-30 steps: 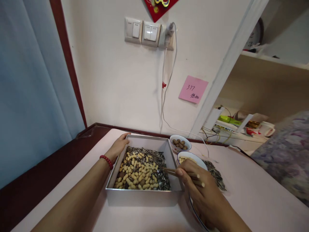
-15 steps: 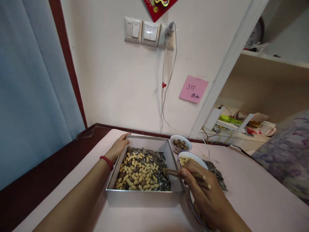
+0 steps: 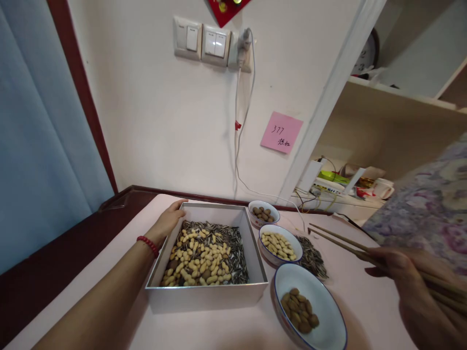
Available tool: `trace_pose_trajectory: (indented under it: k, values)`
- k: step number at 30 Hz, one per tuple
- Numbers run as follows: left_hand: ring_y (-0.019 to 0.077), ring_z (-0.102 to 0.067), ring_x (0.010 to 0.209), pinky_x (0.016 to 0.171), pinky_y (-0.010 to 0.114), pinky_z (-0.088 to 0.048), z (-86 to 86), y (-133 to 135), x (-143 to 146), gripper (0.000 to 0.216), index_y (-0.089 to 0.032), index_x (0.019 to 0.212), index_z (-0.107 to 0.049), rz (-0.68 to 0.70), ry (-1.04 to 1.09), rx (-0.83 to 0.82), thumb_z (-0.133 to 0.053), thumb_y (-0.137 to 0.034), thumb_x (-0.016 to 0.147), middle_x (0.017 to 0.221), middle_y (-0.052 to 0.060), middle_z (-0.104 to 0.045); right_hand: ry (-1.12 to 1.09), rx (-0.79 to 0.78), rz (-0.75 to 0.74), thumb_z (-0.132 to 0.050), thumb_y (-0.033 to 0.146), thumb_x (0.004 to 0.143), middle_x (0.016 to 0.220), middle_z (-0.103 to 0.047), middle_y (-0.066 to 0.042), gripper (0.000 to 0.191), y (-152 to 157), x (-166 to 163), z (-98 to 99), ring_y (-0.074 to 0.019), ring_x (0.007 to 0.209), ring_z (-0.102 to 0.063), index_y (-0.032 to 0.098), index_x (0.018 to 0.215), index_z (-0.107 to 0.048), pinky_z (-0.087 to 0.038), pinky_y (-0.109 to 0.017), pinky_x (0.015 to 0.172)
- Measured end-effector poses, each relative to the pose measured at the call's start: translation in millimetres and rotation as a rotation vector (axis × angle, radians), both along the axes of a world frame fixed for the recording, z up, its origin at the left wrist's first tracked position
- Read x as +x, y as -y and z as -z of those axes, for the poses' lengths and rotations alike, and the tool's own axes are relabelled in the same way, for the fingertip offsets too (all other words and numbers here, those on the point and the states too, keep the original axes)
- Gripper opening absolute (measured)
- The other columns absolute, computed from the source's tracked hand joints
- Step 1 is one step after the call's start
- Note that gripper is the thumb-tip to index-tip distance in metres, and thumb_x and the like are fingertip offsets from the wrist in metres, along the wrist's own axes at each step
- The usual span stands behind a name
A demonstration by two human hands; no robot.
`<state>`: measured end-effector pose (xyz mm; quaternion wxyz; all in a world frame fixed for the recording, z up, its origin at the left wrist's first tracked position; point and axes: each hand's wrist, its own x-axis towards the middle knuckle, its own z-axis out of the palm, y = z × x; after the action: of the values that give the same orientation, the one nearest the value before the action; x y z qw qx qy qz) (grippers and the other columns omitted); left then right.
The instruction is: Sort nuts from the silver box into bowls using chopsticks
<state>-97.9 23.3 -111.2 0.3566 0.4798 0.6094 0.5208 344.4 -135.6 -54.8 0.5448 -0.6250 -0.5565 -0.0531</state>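
A square white box holds mixed peanuts and striped sunflower seeds. My left hand rests against its far left corner; a red bead bracelet is on that wrist. My right hand is out to the right, away from the box, gripping a pair of brown chopsticks whose tips point left over the table. Right of the box stand three white bowls: a far one with brown nuts, a middle one with peanuts, a near one with almonds. A pile of sunflower seeds lies on the table.
The pink tabletop meets a white wall with switches, a plugged charger cable and a pink sticky note. A shelf with clutter is at the back right. Flowered fabric is at the right; a blue curtain hangs at the left.
My right hand with the chopsticks has swung from over the box's right edge far out to the right, uncovering the near bowl. The camera view shifted slightly. My left hand stayed put.
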Motion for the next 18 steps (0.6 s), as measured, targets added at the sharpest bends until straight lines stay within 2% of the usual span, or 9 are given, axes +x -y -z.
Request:
trace_pose_trajectory:
  k: [2,4,6,8,11,13,15,18]
  values:
    - [0.0290,-0.066,0.108,0.095,0.037,-0.051,0.3,0,0,0.049,-0.019,0.112,-0.069,-0.001,0.002,0.000,-0.058,-0.020,0.064,0.111,0.007,-0.074,-0.015,-0.015,-0.008,-0.056,0.056,0.090,0.089,-0.068,-0.002,0.033,1,-10,-1.3,-0.0230,0.078,-0.065,0.027,0.088,-0.072,-0.047,-0.040,0.074]
    - [0.0286,-0.067,0.106,0.094,0.037,-0.052,0.4,0,0,0.050,-0.018,0.112,-0.069,-0.001,0.006,-0.002,-0.057,-0.019,0.064,0.108,0.007,-0.074,-0.035,0.059,-0.070,-0.055,0.051,0.093,0.090,-0.068,-0.002,0.029,3,-24,-4.3,-0.0216,0.079,-0.064,0.027,0.090,-0.070,-0.047,-0.038,0.076]
    - [0.0283,-0.067,0.104,0.092,0.037,-0.053,0.2,0,1,0.050,-0.018,0.112,-0.068,0.001,0.011,-0.006,-0.057,-0.019,0.064,0.106,0.006,-0.075,-0.043,0.139,-0.173,-0.054,0.045,0.095,0.091,-0.066,-0.002,0.023,4,-40,-8.7,-0.0202,0.082,-0.064,0.027,0.091,-0.069,-0.048,-0.035,0.075]
    - [0.0279,-0.068,0.102,0.090,0.037,-0.054,0.2,0,1,0.050,-0.018,0.112,-0.068,0.003,0.019,-0.007,-0.056,-0.019,0.064,0.105,0.006,-0.075,-0.007,0.139,-0.306,-0.053,0.038,0.097,0.092,-0.065,-0.002,0.019,2,-57,-13.1,-0.0193,0.087,-0.063,0.027,0.094,-0.068,-0.050,-0.031,0.075]
    - [0.0267,-0.068,0.102,0.088,0.035,-0.054,1.0,0,2,0.049,-0.018,0.111,-0.068,0.001,0.034,-0.003,-0.056,-0.018,0.064,0.104,0.006,-0.075,0.090,0.015,-0.543,-0.050,0.031,0.099,0.093,-0.064,-0.001,0.017,-5,-84,-15.9,-0.0165,0.085,-0.063,0.026,0.096,-0.066,-0.049,-0.026,0.070]
    - [0.0261,-0.068,0.100,0.087,0.035,-0.054,1.7,0,2,0.048,-0.018,0.110,-0.068,0.000,0.045,-0.003,-0.056,-0.018,0.063,0.103,0.005,-0.075,0.135,-0.079,-0.678,-0.048,0.030,0.100,0.086,-0.062,-0.001,0.019,-12,-101,-13.7,-0.0146,0.077,-0.061,0.025,0.090,-0.063,-0.047,-0.025,0.065]
    - [0.0258,-0.069,0.098,0.085,0.035,-0.055,2.3,0,2,0.048,-0.018,0.109,-0.068,0.002,0.054,-0.004,-0.056,-0.017,0.063,0.102,0.005,-0.075,0.166,-0.177,-0.759,-0.046,0.031,0.101,0.078,-0.058,0.000,0.024,-19,-116,-8.7,-0.0137,0.073,-0.057,0.023,0.083,-0.059,-0.044,-0.026,0.064]
    - [0.0254,-0.069,0.096,0.083,0.034,-0.055,3.1,0,1,0.048,-0.018,0.109,-0.068,0.008,0.066,-0.002,-0.056,-0.017,0.063,0.101,0.005,-0.075,0.200,-0.299,-0.796,-0.043,0.036,0.102,0.075,-0.055,0.001,0.031,-30,-131,0.3,-0.0135,0.070,-0.054,0.022,0.077,-0.055,-0.040,-0.027,0.065]
